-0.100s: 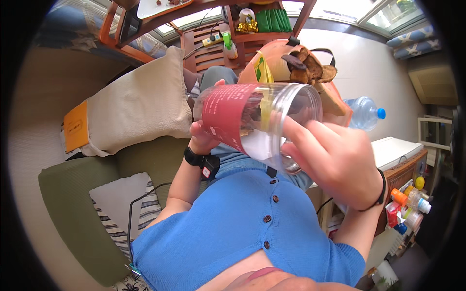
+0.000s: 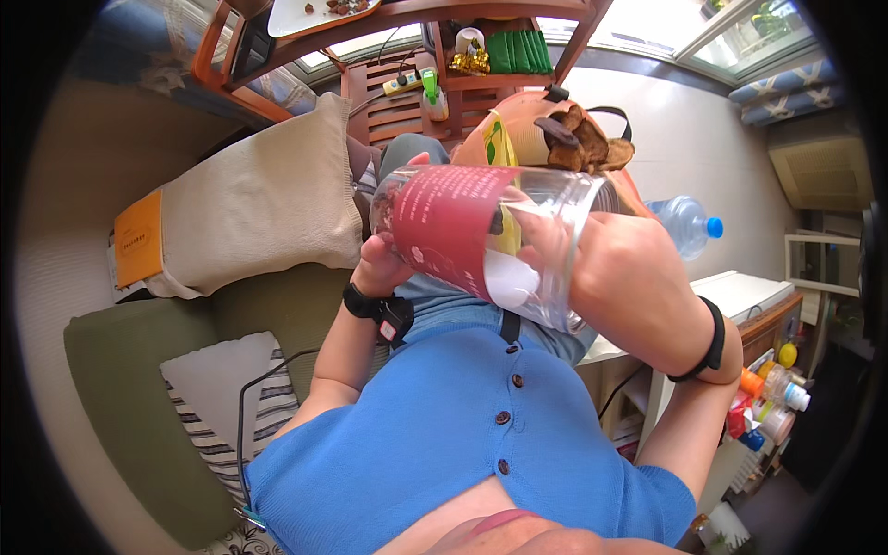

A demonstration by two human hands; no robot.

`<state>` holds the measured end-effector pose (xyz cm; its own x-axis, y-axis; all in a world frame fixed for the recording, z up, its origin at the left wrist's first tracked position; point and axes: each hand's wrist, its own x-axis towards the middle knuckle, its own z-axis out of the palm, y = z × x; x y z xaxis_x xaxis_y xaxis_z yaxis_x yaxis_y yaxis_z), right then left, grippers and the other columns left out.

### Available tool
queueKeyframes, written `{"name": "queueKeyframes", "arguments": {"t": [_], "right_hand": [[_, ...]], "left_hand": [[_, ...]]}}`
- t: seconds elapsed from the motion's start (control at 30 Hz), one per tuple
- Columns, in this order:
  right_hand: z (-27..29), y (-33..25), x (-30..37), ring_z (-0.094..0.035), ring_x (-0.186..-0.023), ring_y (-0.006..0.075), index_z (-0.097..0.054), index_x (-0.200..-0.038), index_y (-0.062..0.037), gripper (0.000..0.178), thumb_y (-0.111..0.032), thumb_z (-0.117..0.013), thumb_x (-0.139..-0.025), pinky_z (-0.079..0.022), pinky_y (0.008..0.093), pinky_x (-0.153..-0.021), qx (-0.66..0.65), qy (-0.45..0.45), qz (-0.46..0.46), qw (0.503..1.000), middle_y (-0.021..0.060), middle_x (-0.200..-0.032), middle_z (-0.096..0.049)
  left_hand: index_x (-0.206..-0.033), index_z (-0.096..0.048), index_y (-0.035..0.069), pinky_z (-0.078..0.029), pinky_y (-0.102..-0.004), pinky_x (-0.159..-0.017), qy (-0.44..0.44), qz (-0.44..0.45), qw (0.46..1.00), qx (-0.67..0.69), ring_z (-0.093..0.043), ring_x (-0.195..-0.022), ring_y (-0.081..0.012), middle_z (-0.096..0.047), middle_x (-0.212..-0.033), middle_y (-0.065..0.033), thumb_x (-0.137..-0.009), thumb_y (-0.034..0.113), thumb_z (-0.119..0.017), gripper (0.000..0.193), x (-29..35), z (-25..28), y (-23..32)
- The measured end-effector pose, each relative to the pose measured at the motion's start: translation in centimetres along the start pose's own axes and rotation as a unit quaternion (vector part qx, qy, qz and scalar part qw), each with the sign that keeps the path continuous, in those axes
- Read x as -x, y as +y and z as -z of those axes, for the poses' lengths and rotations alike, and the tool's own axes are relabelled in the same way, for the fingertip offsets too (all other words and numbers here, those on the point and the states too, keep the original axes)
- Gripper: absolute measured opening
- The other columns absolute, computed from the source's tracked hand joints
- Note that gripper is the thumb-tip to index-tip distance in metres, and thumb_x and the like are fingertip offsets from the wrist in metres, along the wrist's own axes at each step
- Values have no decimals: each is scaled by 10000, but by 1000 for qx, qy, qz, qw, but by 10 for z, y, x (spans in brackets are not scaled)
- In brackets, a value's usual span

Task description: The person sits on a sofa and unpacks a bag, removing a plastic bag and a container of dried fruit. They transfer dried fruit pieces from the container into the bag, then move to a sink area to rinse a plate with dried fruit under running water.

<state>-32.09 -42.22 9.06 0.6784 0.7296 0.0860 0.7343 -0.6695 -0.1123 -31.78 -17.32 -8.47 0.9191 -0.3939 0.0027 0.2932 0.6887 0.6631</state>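
A clear plastic jar (image 2: 444,222) with a red wraparound label lies tilted on its side in front of my chest, its mouth to the right. My left hand (image 2: 384,265) is wrapped round its base end, partly hidden behind it. Dark brown dried pieces (image 2: 387,199) show through the wall there. My right hand (image 2: 634,264) reaches in through the mouth. Its finger and thumb, seen through the plastic, are apart, with a dark piece near the fingertips. A white patch shows low in the jar, behind the wall.
Beyond the jar, an orange bag (image 2: 518,111) bears dried brown slices (image 2: 587,139). A large water bottle (image 2: 683,227) with a blue cap stands to the right. A wooden shelf with a white tray (image 2: 319,17) is at the far side. A green sofa (image 2: 139,361) is at left.
My right hand has gone deeper into the jar, from its mouth to well inside. The jar's mouth end has tipped slightly downward, and my left hand keeps its hold.
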Motion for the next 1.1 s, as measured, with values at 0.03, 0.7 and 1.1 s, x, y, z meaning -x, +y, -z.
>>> {"name": "queueKeyframes", "arguments": {"t": [0.03, 0.7, 1.1], "right_hand": [[-9, 5, -14, -651, -717, 238, -619, -1180, -61, 399, -91, -676, -786, -512, 346, -619, 25, 8, 20, 999, 53, -812, -619], [11, 104, -198, -576, -569, 63, -712, -939, -43, 123, -152, -736, -888, -413, 237, -513, -194, 71, -48, 977, 17, -657, -634], [-44, 92, -294, -610, -667, 44, -690, -1231, -80, 306, -248, -665, -975, -489, 196, -593, -267, 54, -48, 961, 9, -754, -662]], "left_hand": [[-1577, -111, 85, -393, -434, -1148, -9, -1, 1000, -10, -462, -1375, -258, -422, -1512, -122, -630, 621, -864, 1323, -2, -2, 6], [-1484, -422, 60, -392, -523, -1116, 15, -154, 963, 222, -495, -1338, -301, -503, -1469, -135, -838, 695, -628, 928, 22, 120, -4], [-1569, -139, 28, -408, -507, -1134, 139, -239, 950, 144, -441, -1376, -339, -372, -1531, -194, -682, 744, -736, 1287, 42, 101, 35]]}}
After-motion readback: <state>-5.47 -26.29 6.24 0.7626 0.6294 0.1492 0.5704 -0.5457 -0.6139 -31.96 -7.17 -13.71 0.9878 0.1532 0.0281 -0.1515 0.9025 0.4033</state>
